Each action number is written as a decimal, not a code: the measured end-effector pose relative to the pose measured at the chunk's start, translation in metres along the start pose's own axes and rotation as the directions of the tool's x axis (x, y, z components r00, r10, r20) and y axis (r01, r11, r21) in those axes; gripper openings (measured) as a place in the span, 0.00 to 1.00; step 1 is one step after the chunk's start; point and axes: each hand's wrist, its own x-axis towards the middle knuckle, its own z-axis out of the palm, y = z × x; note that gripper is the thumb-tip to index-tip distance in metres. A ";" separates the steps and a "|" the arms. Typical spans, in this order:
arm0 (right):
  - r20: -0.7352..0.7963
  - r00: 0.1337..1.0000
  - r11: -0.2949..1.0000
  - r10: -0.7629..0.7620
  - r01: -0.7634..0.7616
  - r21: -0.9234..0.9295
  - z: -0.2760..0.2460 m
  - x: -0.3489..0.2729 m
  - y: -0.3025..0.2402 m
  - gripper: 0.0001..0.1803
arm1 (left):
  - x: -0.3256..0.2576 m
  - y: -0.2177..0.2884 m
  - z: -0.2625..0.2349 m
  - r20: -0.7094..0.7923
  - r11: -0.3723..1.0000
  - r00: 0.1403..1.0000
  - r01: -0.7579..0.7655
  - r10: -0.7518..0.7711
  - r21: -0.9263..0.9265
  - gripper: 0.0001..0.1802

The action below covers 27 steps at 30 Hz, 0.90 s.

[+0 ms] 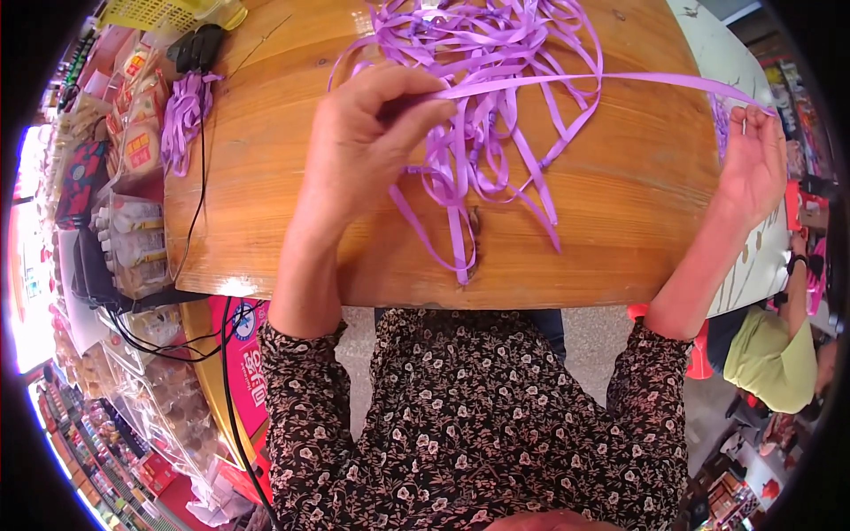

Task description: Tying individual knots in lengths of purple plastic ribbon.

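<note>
Between my two hands a purple ribbon (637,78) is stretched nearly level above the table. My left hand (372,133) pinches its one end between thumb and fingertips, over the left side of a loose heap of purple ribbons (487,53). Far to the right, past the wooden edge, my right hand (753,159) has its fingers closed on the other part of the same ribbon. Several strands of the heap trail toward me over the tabletop, some with small darker knots or beads on them.
The wooden table (602,239) has a white marbled surface (753,257) beside it at right. A purple ribbon bundle (186,115) and a black cable (202,195) lie at the left edge. Packed shelves (133,221) stand left; a person in a yellow-green shirt (775,358) is at right.
</note>
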 end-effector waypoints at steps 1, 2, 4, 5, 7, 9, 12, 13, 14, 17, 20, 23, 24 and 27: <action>-0.080 0.997 0.999 0.003 0.000 0.036 -0.007 0.004 -0.002 0.04 | -0.001 0.002 -0.006 0.029 0.998 0.998 0.062 -0.061 -0.031 0.05; -0.083 0.997 0.999 -0.003 0.005 0.033 -0.017 0.008 -0.004 0.04 | -0.002 0.005 -0.010 0.034 0.998 0.998 0.059 -0.057 -0.034 0.05; -0.077 0.997 0.998 -0.022 0.027 0.065 -0.022 0.012 -0.008 0.06 | -0.003 0.010 -0.019 0.014 0.987 0.998 0.064 -0.063 -0.146 0.05; -0.078 0.997 0.998 -0.026 0.031 0.063 -0.023 0.013 -0.008 0.06 | -0.003 0.009 -0.024 0.043 0.974 0.995 0.097 -0.090 -0.203 0.06; -0.298 0.918 0.887 -0.263 0.109 -0.448 0.007 0.003 0.000 0.13 | -0.003 0.012 -0.022 0.061 0.970 0.994 0.104 -0.093 -0.219 0.07; -0.014 0.887 0.517 -0.461 0.256 -0.817 0.029 -0.009 0.005 0.15 | -0.003 0.013 -0.017 0.079 0.966 0.993 0.108 -0.092 -0.235 0.08; 0.526 0.723 0.026 -0.448 0.599 -0.801 0.065 -0.034 0.030 0.19 | -0.009 0.008 -0.003 0.103 0.964 0.991 0.108 -0.085 -0.242 0.08; 0.639 0.688 0.064 -0.345 0.696 -0.715 0.077 -0.044 0.033 0.21 | -0.012 0.014 0.003 0.133 0.966 0.984 0.145 -0.118 -0.216 0.08; 0.740 0.628 0.122 -0.241 0.776 -0.619 0.089 -0.056 0.040 0.22 | -0.015 0.016 0.007 0.158 0.965 0.975 0.184 -0.156 -0.185 0.08; 0.872 0.483 0.378 -0.082 0.825 -0.421 0.125 -0.088 0.042 0.25 | -0.020 0.021 0.017 0.232 0.955 0.963 0.187 -0.133 -0.228 0.09; 0.899 0.431 0.441 -0.079 0.824 -0.356 0.121 -0.101 0.053 0.23 | -0.021 0.021 0.031 0.278 0.945 0.956 0.175 -0.096 -0.275 0.09; 0.895 0.419 0.445 -0.153 0.838 -0.317 0.113 -0.103 0.057 0.20 | -0.021 0.024 0.035 0.331 0.947 0.937 0.201 -0.111 -0.249 0.08; 0.881 0.437 0.464 -0.180 0.828 -0.315 0.113 -0.103 0.057 0.18 | -0.021 0.023 0.035 0.299 0.960 0.951 0.155 -0.081 -0.234 0.07; 0.874 0.457 0.465 -0.163 0.817 -0.341 0.113 -0.100 0.051 0.16 | -0.021 0.026 0.034 0.238 0.994 0.971 0.035 -0.009 -0.106 0.06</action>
